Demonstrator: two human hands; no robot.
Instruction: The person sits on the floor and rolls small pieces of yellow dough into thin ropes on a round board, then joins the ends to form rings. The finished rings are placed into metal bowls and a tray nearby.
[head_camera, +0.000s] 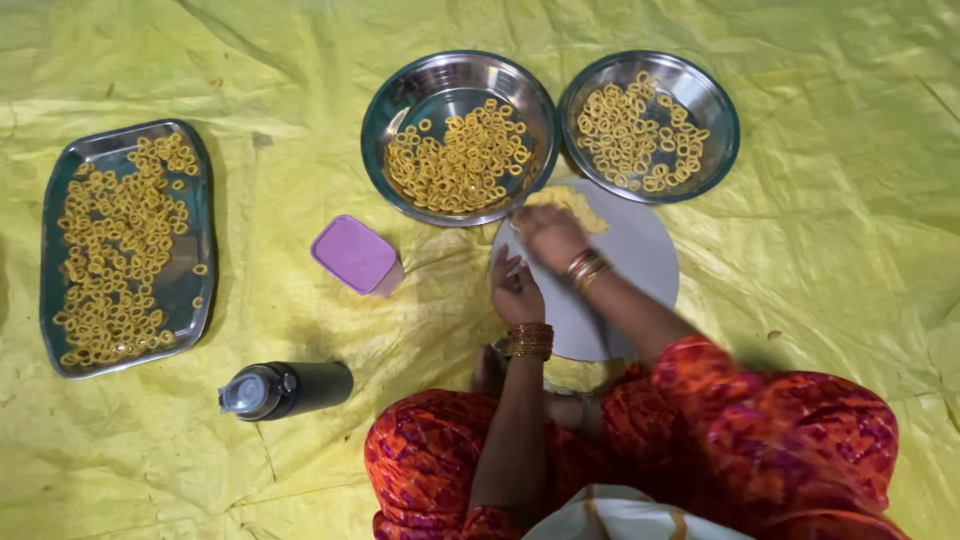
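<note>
- Head view, taking the round grey board as the landmark: far to its left a rectangular steel tray lies on the yellow sheet, filled with small yellow dough rings.
- Left of the board and below the tray's level, a dark bottle lies on its side.
- Just left of the board sits a small purple-lidded box.
- Touching the board's upper left edge is a round steel bowl holding more rings; a second steel bowl with rings sits at the board's upper right edge.
- Left hand rests on the board's left edge, fingers loosely curled; whether it grips anything cannot be told.
- Right hand is at the board's top, fingers bent and pressed down onto the yellow dough lump, which lies on the board's upper part beside the first bowl.
</note>
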